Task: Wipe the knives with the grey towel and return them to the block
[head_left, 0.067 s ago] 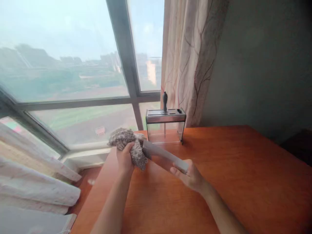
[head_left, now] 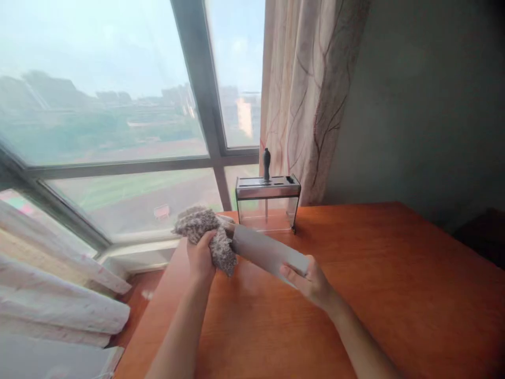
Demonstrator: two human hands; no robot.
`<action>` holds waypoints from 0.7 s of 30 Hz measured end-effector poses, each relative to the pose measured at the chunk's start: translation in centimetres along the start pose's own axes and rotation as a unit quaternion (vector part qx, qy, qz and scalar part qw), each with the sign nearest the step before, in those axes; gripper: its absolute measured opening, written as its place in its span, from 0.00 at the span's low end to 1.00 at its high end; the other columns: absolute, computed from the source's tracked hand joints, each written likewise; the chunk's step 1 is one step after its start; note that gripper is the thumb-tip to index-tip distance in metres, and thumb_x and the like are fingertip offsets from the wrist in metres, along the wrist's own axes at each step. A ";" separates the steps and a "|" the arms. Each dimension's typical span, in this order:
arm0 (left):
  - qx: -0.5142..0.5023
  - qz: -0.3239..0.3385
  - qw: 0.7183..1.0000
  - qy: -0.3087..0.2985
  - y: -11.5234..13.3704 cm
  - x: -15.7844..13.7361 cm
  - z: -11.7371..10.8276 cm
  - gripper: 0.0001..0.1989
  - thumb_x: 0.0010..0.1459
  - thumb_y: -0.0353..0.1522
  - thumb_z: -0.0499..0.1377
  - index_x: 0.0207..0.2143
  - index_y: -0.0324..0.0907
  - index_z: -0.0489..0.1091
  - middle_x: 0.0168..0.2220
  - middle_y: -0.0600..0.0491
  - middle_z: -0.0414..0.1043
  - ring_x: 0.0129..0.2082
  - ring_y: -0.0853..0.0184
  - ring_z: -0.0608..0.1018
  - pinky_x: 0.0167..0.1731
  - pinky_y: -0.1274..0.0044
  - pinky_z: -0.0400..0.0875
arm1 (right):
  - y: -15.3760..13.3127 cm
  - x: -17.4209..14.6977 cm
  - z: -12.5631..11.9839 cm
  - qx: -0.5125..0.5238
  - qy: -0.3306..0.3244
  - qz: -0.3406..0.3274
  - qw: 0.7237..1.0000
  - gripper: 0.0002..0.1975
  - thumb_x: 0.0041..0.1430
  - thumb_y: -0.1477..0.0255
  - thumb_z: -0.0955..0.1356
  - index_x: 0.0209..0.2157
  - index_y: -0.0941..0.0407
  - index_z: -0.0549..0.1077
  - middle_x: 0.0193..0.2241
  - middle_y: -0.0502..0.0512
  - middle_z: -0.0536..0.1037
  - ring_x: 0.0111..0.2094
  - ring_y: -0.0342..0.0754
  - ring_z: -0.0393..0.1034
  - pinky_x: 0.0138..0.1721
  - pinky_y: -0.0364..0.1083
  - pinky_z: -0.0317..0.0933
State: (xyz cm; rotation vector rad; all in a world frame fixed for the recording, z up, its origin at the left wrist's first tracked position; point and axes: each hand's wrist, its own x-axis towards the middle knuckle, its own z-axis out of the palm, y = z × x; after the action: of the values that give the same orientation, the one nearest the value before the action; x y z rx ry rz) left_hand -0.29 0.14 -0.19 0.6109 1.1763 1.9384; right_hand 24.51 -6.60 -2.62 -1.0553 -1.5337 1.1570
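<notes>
My left hand (head_left: 202, 257) is closed on a fuzzy grey-brown cloth (head_left: 197, 223), bunched up above the table. The cloth covers one end of a cleaver (head_left: 264, 251), so most of its handle is hidden. Pinched at the far end of the broad silvery blade is my right hand (head_left: 310, 283), thumb on the near side and fingers behind. The blade slants down from the cloth to the right, its flat face towards me. Behind it stands a clear-sided knife block (head_left: 268, 188) with a metallic top. One dark-handled tool (head_left: 266, 164) sticks upright out of it.
The reddish-brown wooden table (head_left: 374, 273) spreads under both hands. A large window (head_left: 118, 121) fills the left and back, with a patterned curtain (head_left: 311, 95) beside it. Another pale curtain (head_left: 59, 295) hangs low on the left, near the table's left edge.
The cleaver's blade has tilted, so more of its flat face shows, pale instead of reflecting the table. My right hand has shifted slightly right; my left hand has barely moved.
</notes>
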 end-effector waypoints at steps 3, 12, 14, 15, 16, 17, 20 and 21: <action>0.005 -0.001 1.000 -0.011 -0.2 0.2 -0.3 0.18 0.38 0.29 0.65 0.36 0.37 0.71 0.28 0.55 0.73 0.25 0.67 0.75 0.26 0.76 0.71 | -0.7 0.4 -0.2 0.062 0.036 0.013 0.997 0.19 0.57 0.56 0.68 0.35 0.59 0.78 0.29 0.54 0.79 0.32 0.50 0.71 0.33 0.44 0.64; -0.044 -0.066 0.995 -0.058 0.2 -0.1 -0.5 0.22 0.37 0.28 0.65 0.39 0.37 0.72 0.27 0.54 0.75 0.27 0.63 0.78 0.32 0.73 0.74 | -1.3 1.4 -2.0 0.202 0.066 0.070 0.975 0.20 0.53 0.56 0.71 0.40 0.57 0.78 0.32 0.56 0.81 0.33 0.52 0.74 0.39 0.48 0.65; -0.074 -0.124 0.987 -0.078 0.3 -0.2 -0.6 0.21 0.36 0.28 0.65 0.38 0.37 0.73 0.26 0.53 0.76 0.30 0.60 0.79 0.34 0.71 0.74 | -1.0 1.4 -2.7 0.226 0.080 0.101 0.966 0.18 0.51 0.58 0.72 0.38 0.57 0.78 0.30 0.53 0.80 0.28 0.47 0.71 0.30 0.43 0.62; -0.087 -0.149 0.981 -0.088 0.4 -0.2 -0.7 0.21 0.36 0.28 0.64 0.38 0.37 0.73 0.26 0.52 0.76 0.31 0.58 0.79 0.35 0.70 0.75 | -0.9 1.5 -3.1 0.238 0.087 0.115 0.960 0.17 0.50 0.58 0.73 0.36 0.57 0.77 0.28 0.52 0.78 0.24 0.43 0.67 0.25 0.41 0.58; -0.098 -0.170 0.976 -0.097 0.4 -0.3 -0.9 0.20 0.36 0.28 0.64 0.37 0.37 0.74 0.27 0.52 0.77 0.32 0.57 0.80 0.36 0.70 0.75 | -0.8 1.5 -3.4 0.249 0.094 0.125 0.956 0.17 0.49 0.59 0.74 0.34 0.58 0.76 0.25 0.50 0.76 0.21 0.40 0.63 0.21 0.40 0.53; -0.108 -0.187 0.971 -0.105 0.5 -0.3 -1.0 0.20 0.36 0.28 0.64 0.37 0.37 0.74 0.27 0.51 0.77 0.33 0.56 0.80 0.37 0.69 0.75 | -0.8 1.5 -3.6 0.260 0.099 0.131 0.952 0.16 0.48 0.60 0.74 0.32 0.58 0.75 0.23 0.49 0.74 0.19 0.38 0.57 0.18 0.39 0.47; -0.141 -0.218 0.958 -0.119 0.7 -0.4 -1.3 0.18 0.39 0.29 0.62 0.37 0.37 0.75 0.29 0.50 0.78 0.36 0.54 0.80 0.40 0.67 0.75 | -0.7 1.6 -3.8 0.279 0.098 0.140 0.945 0.16 0.47 0.61 0.75 0.29 0.59 0.72 0.20 0.46 0.67 0.18 0.35 0.47 0.17 0.40 0.38; -0.156 -0.223 0.954 -0.124 0.8 -0.5 -1.4 0.18 0.40 0.30 0.61 0.38 0.38 0.75 0.30 0.50 0.79 0.37 0.53 0.80 0.41 0.66 0.75 | -0.7 1.7 -3.7 0.282 0.096 0.143 0.944 0.16 0.47 0.61 0.75 0.29 0.59 0.71 0.20 0.45 0.66 0.18 0.35 0.46 0.18 0.40 0.37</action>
State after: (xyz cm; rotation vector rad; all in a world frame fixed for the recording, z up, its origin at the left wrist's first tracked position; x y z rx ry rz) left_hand -1.33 -1.19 -0.15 0.3660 0.7507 1.5613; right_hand 27.69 -4.40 -1.10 -0.9717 -0.8296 1.5242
